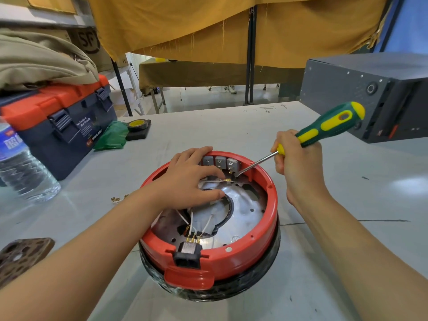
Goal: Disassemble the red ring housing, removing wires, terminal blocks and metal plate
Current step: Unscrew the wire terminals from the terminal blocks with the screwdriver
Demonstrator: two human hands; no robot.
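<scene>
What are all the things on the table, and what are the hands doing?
red ring housing: 1, red, table centre, on a black base
metal plate: 1, silver, inside the housing
terminal blocks: 3, grey, far inner wall
wires: several, white, near side of the housing
power socket: 1, black, near rim
screwdriver: 1, green and yellow, tip below the blocks
toolbox: 1, blue and orange, left
water bottle: 1, clear, far left
tape roll: 1, black and yellow, behind
green bag: 1, by the toolbox
grey box: 1, right
left hand: rests in the housing, on a wire
right hand: grips the screwdriver
</scene>
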